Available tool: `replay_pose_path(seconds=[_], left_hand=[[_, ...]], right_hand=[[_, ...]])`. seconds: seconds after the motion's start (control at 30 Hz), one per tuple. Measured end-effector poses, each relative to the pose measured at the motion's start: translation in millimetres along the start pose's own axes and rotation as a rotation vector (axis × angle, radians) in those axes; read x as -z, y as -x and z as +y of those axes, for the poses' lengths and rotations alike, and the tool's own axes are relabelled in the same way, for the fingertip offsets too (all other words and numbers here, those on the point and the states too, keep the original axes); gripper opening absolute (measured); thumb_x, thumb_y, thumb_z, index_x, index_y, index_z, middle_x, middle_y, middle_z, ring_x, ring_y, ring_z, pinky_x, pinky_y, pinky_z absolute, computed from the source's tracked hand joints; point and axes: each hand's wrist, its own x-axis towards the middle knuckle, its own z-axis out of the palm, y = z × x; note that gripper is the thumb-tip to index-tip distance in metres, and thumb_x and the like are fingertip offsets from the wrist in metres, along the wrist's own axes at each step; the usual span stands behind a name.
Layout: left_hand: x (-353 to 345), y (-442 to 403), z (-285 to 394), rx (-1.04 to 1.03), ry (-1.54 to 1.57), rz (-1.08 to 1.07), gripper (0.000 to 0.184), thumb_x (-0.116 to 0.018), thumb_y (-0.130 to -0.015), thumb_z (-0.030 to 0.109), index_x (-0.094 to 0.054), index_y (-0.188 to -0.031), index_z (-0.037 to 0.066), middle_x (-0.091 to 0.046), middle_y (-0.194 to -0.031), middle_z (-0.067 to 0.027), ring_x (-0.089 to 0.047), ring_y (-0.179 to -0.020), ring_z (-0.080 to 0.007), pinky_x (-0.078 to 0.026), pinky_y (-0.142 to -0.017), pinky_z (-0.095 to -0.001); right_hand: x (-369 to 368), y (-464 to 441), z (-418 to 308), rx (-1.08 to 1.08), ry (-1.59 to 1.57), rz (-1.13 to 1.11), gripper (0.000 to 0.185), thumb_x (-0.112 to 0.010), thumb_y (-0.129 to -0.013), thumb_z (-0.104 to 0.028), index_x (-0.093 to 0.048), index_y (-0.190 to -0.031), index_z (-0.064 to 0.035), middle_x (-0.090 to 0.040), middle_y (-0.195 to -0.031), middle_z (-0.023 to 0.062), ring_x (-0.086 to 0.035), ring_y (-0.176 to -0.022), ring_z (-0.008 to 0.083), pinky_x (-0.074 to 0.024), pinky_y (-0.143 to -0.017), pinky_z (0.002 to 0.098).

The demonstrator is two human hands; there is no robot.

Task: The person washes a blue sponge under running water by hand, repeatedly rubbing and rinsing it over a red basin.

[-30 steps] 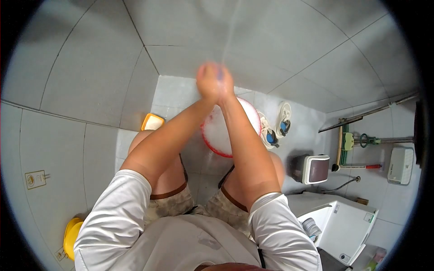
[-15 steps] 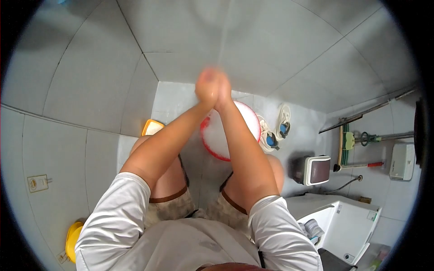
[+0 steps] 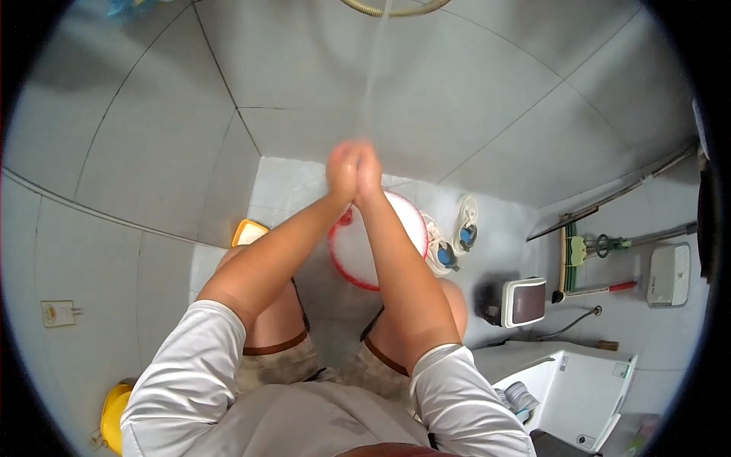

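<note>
My left hand [image 3: 341, 174] and my right hand [image 3: 369, 171] are pressed together above the far side of a round basin with a red rim [image 3: 355, 283]. Both sets of fingers are blurred, so whether anything lies between the palms cannot be made out. A thin water stream [image 3: 371, 84] comes down from the top of the view toward the fingertips. White foam or sudsy water [image 3: 402, 228] fills the basin, partly hidden behind my right forearm.
White shoes [image 3: 466, 225] stand right of the basin, and an orange-rimmed container [image 3: 250, 233] sits left. Farther right are a lidded bin [image 3: 524, 303], long-handled cleaning tools [image 3: 601, 289] and an open white appliance [image 3: 586, 381]. A hose [image 3: 396, 11] hangs on the tiled wall ahead.
My hands stay together and appear slightly lower and more upright in the view. The camera has tilted up a little, bringing the hose into sight at the top.
</note>
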Motion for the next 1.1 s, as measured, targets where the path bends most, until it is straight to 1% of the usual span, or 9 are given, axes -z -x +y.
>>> replay_pose_path(seconds=[0.07,0.13,0.47,0.53,0.63,0.77,0.83,0.97,1.1], left_hand=[[-1,1,-2,0.010,0.058,0.058,0.038,-0.062,-0.098,0.042,-0.064,-0.091,0.005,-0.060,-0.084,0.0002,-0.053,-0.079,-0.0117,-0.045,-0.072,-0.0284],[-4,15,27,0.212,0.189,0.097,0.040,-0.060,-0.100,0.044,-0.063,-0.089,0.006,-0.059,-0.084,0.0001,-0.052,-0.079,-0.0117,-0.045,-0.073,-0.0289],[-2,4,10,0.146,0.124,0.165,0.040,-0.055,-0.100,0.041,-0.062,-0.087,0.005,-0.060,-0.082,-0.0022,-0.054,-0.076,-0.0138,-0.045,-0.071,-0.0334],[3,-3,6,0.259,0.000,0.218,0.041,-0.054,-0.098,0.038,-0.069,-0.100,0.000,-0.070,-0.099,-0.0111,-0.063,-0.092,-0.0235,-0.049,-0.083,-0.0390],[7,-13,-5,0.230,0.008,0.201,0.046,-0.050,-0.098,0.041,-0.068,-0.106,0.000,-0.070,-0.106,-0.0145,-0.064,-0.097,-0.0264,-0.048,-0.086,-0.0424],[1,-2,0,0.209,-0.149,0.208,0.042,-0.052,-0.098,0.042,-0.064,-0.096,0.002,-0.066,-0.091,-0.0074,-0.060,-0.079,-0.0184,-0.050,-0.073,-0.0367],[6,8,20,0.451,-0.009,-0.032,0.050,-0.049,-0.098,0.046,-0.064,-0.118,0.002,-0.066,-0.116,-0.0128,-0.062,-0.103,-0.0253,-0.048,-0.089,-0.0432],[5,17,37,0.505,0.137,-0.094,0.049,-0.051,-0.098,0.049,-0.066,-0.111,0.005,-0.067,-0.107,-0.0083,-0.063,-0.097,-0.0217,-0.050,-0.085,-0.0404],[16,34,55,0.609,0.198,-0.100,0.045,-0.056,-0.096,0.051,-0.065,-0.098,0.007,-0.065,-0.087,-0.0042,-0.064,-0.076,-0.0173,-0.053,-0.066,-0.0344]], right_hand=[[5,-7,4,-0.025,-0.013,-0.016,0.031,-0.054,-0.097,-0.033,-0.062,-0.109,-0.0060,-0.063,-0.105,0.0073,-0.061,-0.096,0.0202,-0.0517,-0.085,0.0376],[3,-4,3,-0.082,0.017,0.014,0.035,-0.052,-0.097,-0.040,-0.064,-0.095,-0.0075,-0.062,-0.091,0.0041,-0.059,-0.083,0.0158,-0.0490,-0.075,0.0349],[-1,-1,6,0.078,0.193,0.035,0.037,-0.054,-0.095,-0.039,-0.067,-0.094,-0.0037,-0.062,-0.089,0.0060,-0.058,-0.081,0.0175,-0.0484,-0.074,0.0346],[-2,-4,8,0.024,0.171,0.006,0.039,-0.054,-0.095,-0.038,-0.068,-0.099,-0.0018,-0.064,-0.092,0.0069,-0.059,-0.083,0.0177,-0.0485,-0.075,0.0348],[-7,0,3,0.046,0.198,0.004,0.040,-0.054,-0.094,-0.038,-0.067,-0.103,-0.0010,-0.065,-0.093,0.0073,-0.059,-0.084,0.0175,-0.0487,-0.075,0.0348],[4,-6,10,-0.002,0.077,-0.041,0.039,-0.054,-0.095,-0.037,-0.066,-0.103,-0.0008,-0.063,-0.091,0.0066,-0.058,-0.083,0.0167,-0.0482,-0.075,0.0349],[8,1,9,0.017,0.215,-0.010,0.035,-0.054,-0.095,-0.035,-0.066,-0.097,-0.0019,-0.063,-0.089,0.0068,-0.059,-0.083,0.0172,-0.0484,-0.075,0.0353],[-6,33,-11,0.160,0.268,0.141,0.034,-0.053,-0.096,-0.034,-0.065,-0.091,-0.0031,-0.062,-0.086,0.0070,-0.060,-0.079,0.0183,-0.0493,-0.072,0.0366],[-7,54,-32,-0.101,0.285,0.040,0.037,-0.056,-0.094,-0.039,-0.066,-0.089,-0.0043,-0.063,-0.083,0.0059,-0.060,-0.074,0.0178,-0.0498,-0.067,0.0363]])
